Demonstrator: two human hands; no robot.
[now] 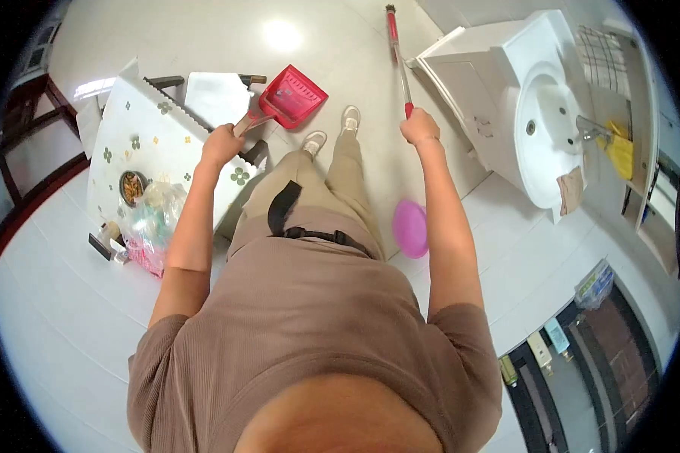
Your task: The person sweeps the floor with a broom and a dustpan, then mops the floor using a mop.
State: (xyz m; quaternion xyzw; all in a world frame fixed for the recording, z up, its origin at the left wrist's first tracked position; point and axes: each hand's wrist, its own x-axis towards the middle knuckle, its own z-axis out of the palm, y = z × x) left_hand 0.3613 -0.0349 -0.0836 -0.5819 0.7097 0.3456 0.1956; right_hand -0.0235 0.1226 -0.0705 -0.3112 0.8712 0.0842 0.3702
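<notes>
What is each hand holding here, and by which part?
Left hand: red plastic dustpan, by its handle. Right hand: long red-and-silver pole, at its near end.

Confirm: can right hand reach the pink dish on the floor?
Probably not yet: right hand is shut on the pole; the pink dish lies unobstructed on the floor beside the leg.
</notes>
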